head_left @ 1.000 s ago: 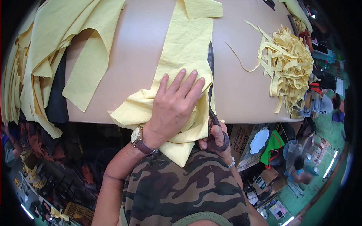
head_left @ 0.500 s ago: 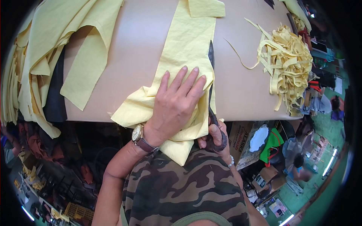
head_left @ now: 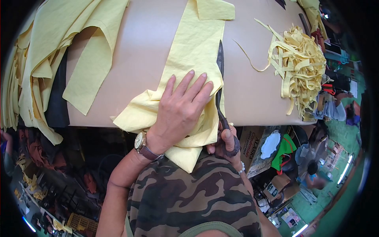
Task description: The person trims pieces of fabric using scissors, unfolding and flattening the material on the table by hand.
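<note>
A long piece of yellow cloth (head_left: 193, 47) runs down the table, bunched into folds near the front edge, with one corner hanging over toward my body. My left hand (head_left: 183, 104) lies flat on it, fingers spread. Close by on the right, my right hand (head_left: 227, 142) is wrapped round the handles of dark scissors (head_left: 220, 91). The blades point away from me along the cloth's right edge, partly covered by the fabric. Some fingers of the right hand are hidden under the handles and cloth.
A heap of thin yellow strips (head_left: 300, 67) lies at the table's right side, one loose strand trailing left. Larger yellow cloth pieces (head_left: 79, 23) drape over the left edge beside dark material. The tan tabletop (head_left: 134, 59) ends in front of my body. A cardboard box (head_left: 256, 150) stands below.
Both hands, the scissors and the cloth hold nearly the same places, with only a very slight shift left in the picture. The grip on the scissors looks the same.
</note>
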The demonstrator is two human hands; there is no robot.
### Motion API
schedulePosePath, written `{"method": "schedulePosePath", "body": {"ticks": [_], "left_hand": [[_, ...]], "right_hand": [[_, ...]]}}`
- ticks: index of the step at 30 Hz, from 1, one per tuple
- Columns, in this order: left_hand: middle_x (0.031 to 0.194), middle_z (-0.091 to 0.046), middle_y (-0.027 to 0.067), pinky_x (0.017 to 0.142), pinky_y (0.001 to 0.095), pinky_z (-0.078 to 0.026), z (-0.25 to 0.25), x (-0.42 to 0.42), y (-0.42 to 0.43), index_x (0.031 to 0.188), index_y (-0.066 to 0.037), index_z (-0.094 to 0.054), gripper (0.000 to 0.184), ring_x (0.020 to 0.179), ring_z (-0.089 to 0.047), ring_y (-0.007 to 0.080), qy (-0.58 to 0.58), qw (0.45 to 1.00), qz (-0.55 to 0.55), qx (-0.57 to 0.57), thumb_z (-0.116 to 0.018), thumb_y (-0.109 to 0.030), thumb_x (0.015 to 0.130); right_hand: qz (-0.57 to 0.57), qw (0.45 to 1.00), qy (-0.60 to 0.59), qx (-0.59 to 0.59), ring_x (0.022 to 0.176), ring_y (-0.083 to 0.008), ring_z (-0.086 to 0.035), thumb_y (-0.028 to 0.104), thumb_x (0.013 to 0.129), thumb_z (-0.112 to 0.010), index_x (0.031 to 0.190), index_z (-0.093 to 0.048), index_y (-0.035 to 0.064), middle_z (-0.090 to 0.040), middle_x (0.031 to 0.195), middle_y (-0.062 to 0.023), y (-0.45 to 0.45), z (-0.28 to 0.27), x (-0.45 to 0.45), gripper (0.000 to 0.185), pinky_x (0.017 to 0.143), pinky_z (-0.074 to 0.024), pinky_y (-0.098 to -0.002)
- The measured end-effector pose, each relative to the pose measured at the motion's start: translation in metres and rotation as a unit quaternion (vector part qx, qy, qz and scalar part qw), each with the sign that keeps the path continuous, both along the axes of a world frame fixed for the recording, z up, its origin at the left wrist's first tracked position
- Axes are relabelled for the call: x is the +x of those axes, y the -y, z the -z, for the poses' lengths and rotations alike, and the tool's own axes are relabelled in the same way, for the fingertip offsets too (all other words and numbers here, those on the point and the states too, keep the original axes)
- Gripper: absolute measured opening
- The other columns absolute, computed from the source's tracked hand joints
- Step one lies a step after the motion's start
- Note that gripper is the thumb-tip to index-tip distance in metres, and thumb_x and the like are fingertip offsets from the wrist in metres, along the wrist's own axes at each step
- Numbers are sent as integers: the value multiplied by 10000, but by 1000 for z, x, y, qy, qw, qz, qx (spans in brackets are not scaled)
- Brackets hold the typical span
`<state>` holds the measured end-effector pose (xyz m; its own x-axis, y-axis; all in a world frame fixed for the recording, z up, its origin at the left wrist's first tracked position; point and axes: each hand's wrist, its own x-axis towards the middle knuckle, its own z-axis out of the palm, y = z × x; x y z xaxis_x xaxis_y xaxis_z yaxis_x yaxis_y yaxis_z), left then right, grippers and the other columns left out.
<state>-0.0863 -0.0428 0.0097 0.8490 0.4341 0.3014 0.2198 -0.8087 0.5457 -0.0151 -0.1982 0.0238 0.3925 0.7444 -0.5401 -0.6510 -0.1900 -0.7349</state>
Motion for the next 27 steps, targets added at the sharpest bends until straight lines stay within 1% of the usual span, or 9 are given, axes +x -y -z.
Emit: {"method": "schedulePosePath", "body": {"ticks": [7,13,19,27], "left_hand": [[1179,-552,96,898,470,-383,1,-2,1,1147,-72,-550,360,1105,-508,291,7,1000,-2,-5,-592,-100,790],[1181,-550,100,899,470,-382,2,-2,1,1149,-71,-549,357,1103,-510,293,12,1000,-2,-9,-587,-98,795],[1188,-547,101,903,469,-380,3,-2,1,1154,-73,-547,358,1107,-509,290,8,1000,-1,-8,-584,-100,799],[1192,-545,99,911,472,-377,4,-3,3,1150,-73,-549,356,1109,-509,284,12,1000,-4,-11,-586,-97,797]], "right_hand": [[6,1000,-5,-13,467,-111,-481,452,797,-617,754,-504,0,-474,590,-37,-1,-3,-2,468,441,-383,-212],[-3,1000,-1,-23,454,-106,-471,419,820,-601,720,-486,7,-470,583,-35,-1,-3,-3,440,426,-369,-215],[8,999,-4,-31,431,-103,-463,345,860,-570,696,-464,20,-466,569,-33,-1,-2,-6,379,407,-359,-211],[15,999,-20,-47,423,-96,-460,282,882,-544,708,-464,21,-461,568,-27,-3,-2,-10,324,397,-362,-211]]}}
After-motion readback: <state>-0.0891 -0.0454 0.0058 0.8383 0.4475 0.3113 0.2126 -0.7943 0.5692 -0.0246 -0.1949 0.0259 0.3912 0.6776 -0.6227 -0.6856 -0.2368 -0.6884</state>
